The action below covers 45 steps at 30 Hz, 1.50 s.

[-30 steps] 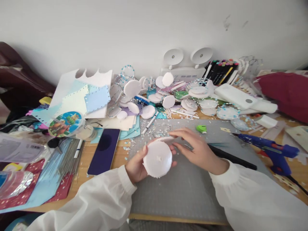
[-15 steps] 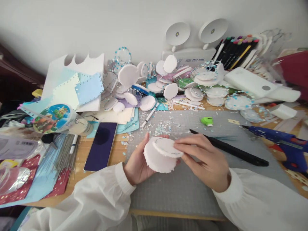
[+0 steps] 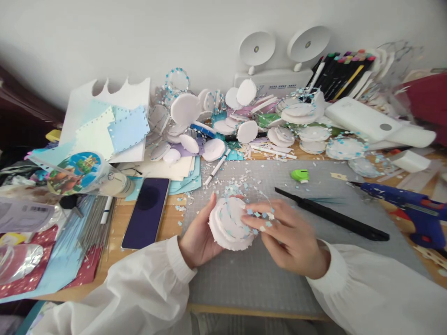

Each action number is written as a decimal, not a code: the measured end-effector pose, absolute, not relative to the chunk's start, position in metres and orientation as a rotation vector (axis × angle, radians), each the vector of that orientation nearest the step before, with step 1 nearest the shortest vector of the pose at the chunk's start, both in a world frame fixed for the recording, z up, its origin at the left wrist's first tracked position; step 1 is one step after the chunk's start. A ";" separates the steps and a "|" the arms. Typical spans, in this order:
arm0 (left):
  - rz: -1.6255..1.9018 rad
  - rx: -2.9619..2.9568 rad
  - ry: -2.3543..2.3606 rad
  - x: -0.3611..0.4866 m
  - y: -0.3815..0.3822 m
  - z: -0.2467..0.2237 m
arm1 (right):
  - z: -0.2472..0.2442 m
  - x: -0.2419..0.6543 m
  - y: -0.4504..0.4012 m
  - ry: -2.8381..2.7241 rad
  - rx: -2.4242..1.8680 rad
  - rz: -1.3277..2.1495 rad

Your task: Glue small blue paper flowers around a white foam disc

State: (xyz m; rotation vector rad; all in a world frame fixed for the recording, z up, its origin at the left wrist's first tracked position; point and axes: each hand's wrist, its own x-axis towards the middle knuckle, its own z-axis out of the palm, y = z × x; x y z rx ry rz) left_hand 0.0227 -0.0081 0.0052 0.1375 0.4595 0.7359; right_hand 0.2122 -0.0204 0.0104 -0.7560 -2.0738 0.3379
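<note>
My left hand (image 3: 199, 237) is wrapped round the left and underside of a white round piece (image 3: 230, 241) with a ragged rim, above the grey mat. A smaller white disc (image 3: 235, 216) lies over the larger one, ringed by thin strands with small light-blue and white bits (image 3: 260, 215). My right hand (image 3: 289, 237) has its fingertips on the right edge of this smaller disc, among the strands. Its fingers are bent together and slightly blurred.
Right of my hands lie a black pen-like tool (image 3: 335, 216), a green item (image 3: 300, 175) and a blue glue gun (image 3: 408, 200). A phone (image 3: 145, 213) lies left. White discs (image 3: 186, 109) pile along the back.
The small disc has turned over and now sits more squarely on the larger one. Strands with blue bits have come into view. My right hand has shifted slightly left and down.
</note>
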 end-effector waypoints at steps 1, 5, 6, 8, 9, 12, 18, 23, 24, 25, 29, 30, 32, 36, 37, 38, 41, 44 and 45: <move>0.742 0.148 0.462 0.022 -0.008 0.007 | 0.011 0.213 -0.021 -2.064 -0.767 0.349; 0.796 0.200 0.477 0.022 -0.007 0.009 | 0.014 0.212 -0.023 -1.905 -0.887 0.450; 0.814 0.210 0.473 0.022 -0.007 0.010 | 0.014 0.211 -0.022 -1.838 -0.928 0.489; 0.847 0.233 0.472 0.021 -0.005 0.010 | 0.012 0.209 -0.022 -1.684 -1.000 0.604; 0.862 0.250 0.476 0.020 -0.004 0.010 | 0.010 0.208 -0.021 -1.610 -1.028 0.685; 0.895 0.311 0.495 0.018 -0.001 0.013 | 0.000 0.204 -0.020 -1.455 -1.075 0.997; 0.904 0.388 0.531 0.020 -0.002 0.014 | -0.008 0.198 -0.017 -1.388 -1.023 1.298; 0.908 0.596 0.635 0.018 -0.003 0.013 | 0.002 0.199 -0.014 -1.406 -1.071 1.390; 0.919 0.675 0.654 0.015 -0.002 0.012 | 0.003 0.200 -0.014 -1.394 -1.076 1.380; 0.933 0.764 0.668 0.013 -0.002 0.012 | 0.003 0.201 -0.014 -1.386 -1.081 1.357; 1.002 1.152 0.690 0.002 0.001 0.009 | 0.004 0.204 -0.015 -1.410 -1.091 1.205; 1.023 1.252 0.709 0.000 0.001 0.008 | 0.005 0.204 -0.015 -1.428 -1.076 1.161; 1.049 1.423 0.776 -0.003 -0.001 0.008 | 0.005 0.206 -0.016 -1.482 -1.039 1.089; 1.031 1.622 0.854 -0.005 -0.004 0.009 | 0.007 0.209 -0.017 -1.635 -0.991 1.004; 1.028 1.658 0.849 -0.005 -0.004 0.010 | 0.007 0.209 -0.016 -1.674 -0.976 0.977; 1.030 1.685 0.835 -0.005 -0.004 0.011 | 0.008 0.210 -0.016 -1.708 -0.956 0.945; 1.042 1.693 0.774 -0.005 -0.004 0.013 | 0.009 0.212 -0.015 -1.776 -0.891 0.846; 1.054 1.702 0.731 -0.005 -0.004 0.015 | 0.010 0.213 -0.014 -1.818 -0.857 0.771; 1.060 1.713 0.725 -0.004 -0.005 0.015 | 0.010 0.214 -0.014 -1.831 -0.855 0.748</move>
